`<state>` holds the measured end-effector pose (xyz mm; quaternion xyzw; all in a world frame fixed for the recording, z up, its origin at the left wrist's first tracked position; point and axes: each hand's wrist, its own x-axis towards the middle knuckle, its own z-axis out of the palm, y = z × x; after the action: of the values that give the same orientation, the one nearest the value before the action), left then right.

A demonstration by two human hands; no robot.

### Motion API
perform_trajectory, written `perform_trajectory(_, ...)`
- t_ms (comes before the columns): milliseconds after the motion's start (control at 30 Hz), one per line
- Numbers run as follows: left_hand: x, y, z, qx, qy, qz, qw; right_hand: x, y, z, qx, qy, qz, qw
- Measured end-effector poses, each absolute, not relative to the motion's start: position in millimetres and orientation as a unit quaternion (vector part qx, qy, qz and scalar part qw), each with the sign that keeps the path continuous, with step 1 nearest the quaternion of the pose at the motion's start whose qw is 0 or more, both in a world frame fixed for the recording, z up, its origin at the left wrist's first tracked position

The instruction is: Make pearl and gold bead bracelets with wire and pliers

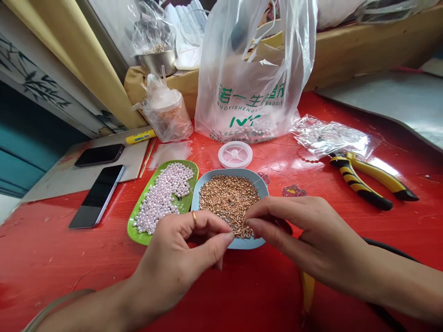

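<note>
A light-blue tray (262, 180) full of small gold ring-like beads (228, 196) sits in front of me on the red table. My left hand (183, 251) is over its near left edge, thumb and forefinger pinched together; a gold ring circles one finger. Whatever lies between those fingertips is too small to make out. Just right of it, my right hand (308, 235) also pinches with thumb and forefinger above the gold beads, and its grip is equally unclear. A green tray (132, 232) holding pale pink pearl beads (164, 193) stands against the blue one, beside my left wrist.
Two phones (98, 196) lie at left. Behind the trays are a white plastic spool (235, 154), a bagged drink cup (169, 110) and a large plastic bag (256, 101). Yellow-black pliers (367, 177) and a clear bag (332, 133) are at right. Another yellow handle (307, 290) shows below my right hand.
</note>
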<state>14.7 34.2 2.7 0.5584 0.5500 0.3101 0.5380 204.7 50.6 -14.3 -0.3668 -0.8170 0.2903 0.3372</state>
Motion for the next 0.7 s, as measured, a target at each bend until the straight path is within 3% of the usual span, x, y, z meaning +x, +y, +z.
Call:
perform_trajectory(233,13,35,0,0.555,0.573,0.295,0.527,212,65,-4,-0.448,-0.767,0.262,0.378)
perform_trajectory(333,12,36,0,0.560,0.576,0.289,0.520,224,73,4,-0.494,-0.766,0.191,0.366)
perform_trajectory(400,13,36,2,0.566,0.573,0.291,0.516,236,77,9,-0.535,-0.787,0.076,0.298)
perform_trajectory(500,16,36,4,0.567,0.573,0.305,0.507,256,74,13,-0.596,-0.789,-0.077,0.127)
perform_trajectory(700,17,34,5,0.573,0.569,0.322,0.495,280,33,0,-0.623,-0.773,-0.114,0.027)
